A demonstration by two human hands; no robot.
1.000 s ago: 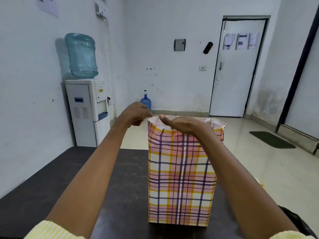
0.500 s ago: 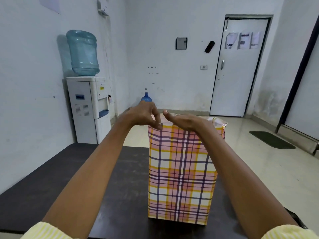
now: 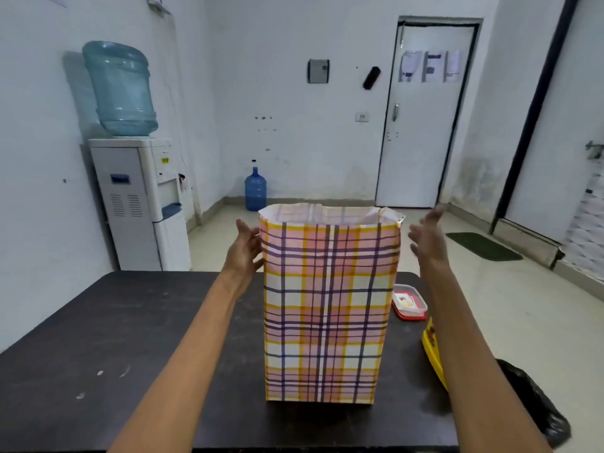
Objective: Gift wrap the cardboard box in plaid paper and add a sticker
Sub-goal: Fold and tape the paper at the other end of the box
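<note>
Where the room's floor gives way to furniture, a dark rectangular table fills the lower part of the view, with a white door in the far wall and a white water dispenser carrying an upturned pale-blue bottle standing left of the table. Upright on the table, right of its middle, stands the tall cardboard box wrapped in pink, yellow and purple plaid paper; the paper rises past the top and stands unfolded there, its white inside showing. A crumpled black plastic bag lies off the table's near right corner. The left hand is flat with straight fingers at the box's upper left edge, gripping nothing. The right hand, blurred, is spread and holds nothing, apart from the upper right corner. A small clear container with a red rim sits on the table just right of the box, and a yellow object shows behind the right forearm.
</note>
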